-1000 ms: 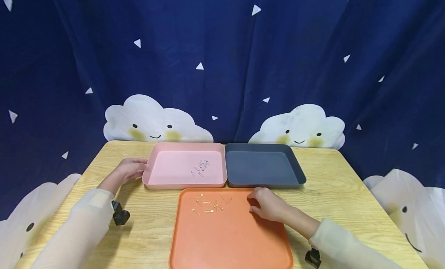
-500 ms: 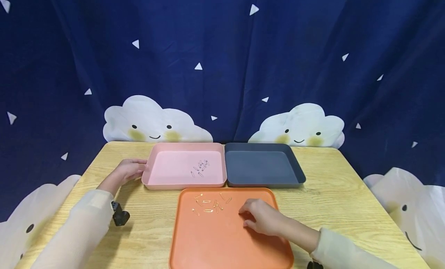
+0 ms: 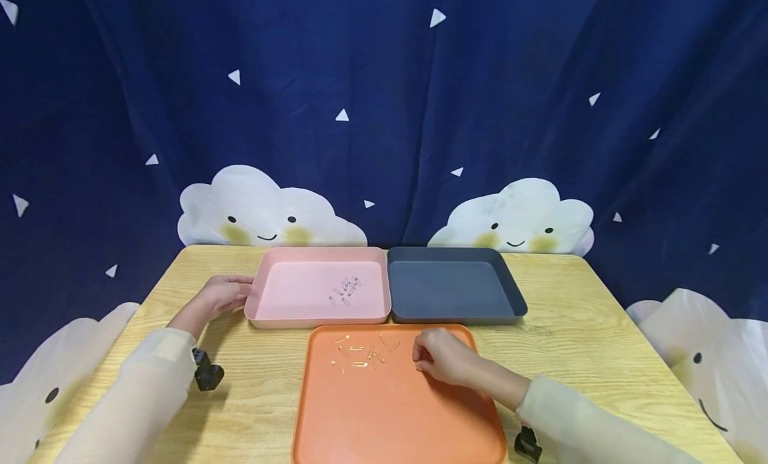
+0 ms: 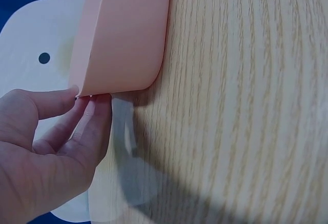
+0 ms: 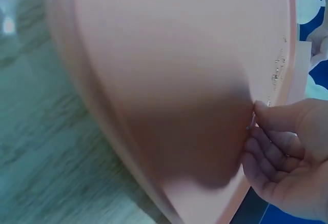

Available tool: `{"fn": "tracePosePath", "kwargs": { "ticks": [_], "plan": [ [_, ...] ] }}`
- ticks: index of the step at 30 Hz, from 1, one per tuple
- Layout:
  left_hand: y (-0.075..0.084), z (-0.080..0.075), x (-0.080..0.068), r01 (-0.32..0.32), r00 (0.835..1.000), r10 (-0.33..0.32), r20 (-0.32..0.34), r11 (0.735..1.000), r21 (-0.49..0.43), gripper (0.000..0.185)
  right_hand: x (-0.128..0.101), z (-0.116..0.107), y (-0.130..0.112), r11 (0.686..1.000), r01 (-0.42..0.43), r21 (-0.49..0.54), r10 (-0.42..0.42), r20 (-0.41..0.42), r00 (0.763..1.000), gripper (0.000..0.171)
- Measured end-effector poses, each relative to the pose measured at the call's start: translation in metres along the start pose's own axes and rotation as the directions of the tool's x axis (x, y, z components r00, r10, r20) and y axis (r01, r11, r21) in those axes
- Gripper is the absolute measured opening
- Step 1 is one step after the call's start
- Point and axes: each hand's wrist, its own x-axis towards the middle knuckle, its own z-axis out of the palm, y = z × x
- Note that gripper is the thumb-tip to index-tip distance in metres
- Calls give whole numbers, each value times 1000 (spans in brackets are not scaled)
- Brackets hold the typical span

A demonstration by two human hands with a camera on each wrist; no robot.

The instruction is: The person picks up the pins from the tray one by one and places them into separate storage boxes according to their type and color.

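At the left end of the pink tray [image 3: 258, 307], my left hand [image 3: 225, 294] holds the edge. In the left wrist view its thumb [image 4: 59, 103] is at the rim's corner and its fingers lie against the outer wall. Over the orange tray [image 3: 396, 424], my right hand [image 3: 447, 359] is lowered at the right of the gold safety pins [image 3: 373, 354]. The right wrist view shows its thumb and forefinger pinching a thin, shiny safety pin [image 5: 251, 122], partly hidden by the fingertips. Several dark safety pins [image 3: 348, 288] lie in the pink tray's right half.
A dark grey tray [image 3: 453, 291] stands against the pink one's right side. The orange tray lies in front of both on a wooden table [image 3: 570, 331]. Behind the table hangs a navy curtain [image 3: 384, 71] printed with clouds.
My right hand has shifted left over the orange tray, first toward me and then slightly away, and its fingers are drawn closer together. The left hand has stayed at the pink tray.
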Motion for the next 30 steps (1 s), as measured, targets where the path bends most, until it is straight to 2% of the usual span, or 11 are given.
{"fn": "tracePosePath", "kwargs": {
  "ticks": [5, 14, 17, 20, 21, 23, 26, 30],
  "plan": [
    [4, 0, 0, -11, 1000, 11, 4, 1000, -1, 55, 5, 1, 0, 999, -43, -10, 43, 4, 999, 20],
    [2, 0, 2, -10, 1000, 10, 8, 1000, 3, 54, 6, -2, -7, 993, -99, -61, 107, 144, 984, 23],
    [2, 0, 2, -5, 1000, 5, 3, 1000, 14, 55, 5, -4, -5, 993, -121, 7, 118, 161, 980, 22],
    [2, 0, 1, 4, 1000, -4, -5, 1000, 17, 55, 6, -6, 0, 972, -171, 162, 142, 173, 975, 15],
    [2, 0, 1, 5, 1000, -5, -8, 1000, 23, 55, 6, -6, 2, 955, -188, 228, 148, 181, 972, 11],
    [2, 0, 0, 10, 1000, -10, -11, 1000, 28, 55, 7, -8, 6, 903, -241, 356, 170, 219, 961, 4],
    [3, 0, -1, 23, 1000, -23, -15, 999, 39, 54, 9, -9, 10, 769, -355, 531, 208, 316, 926, 10],
    [3, 0, -2, 28, 999, -28, -16, 999, 31, 54, 11, -10, 16, 596, -488, 638, 238, 440, 866, 17]
  ]
}}
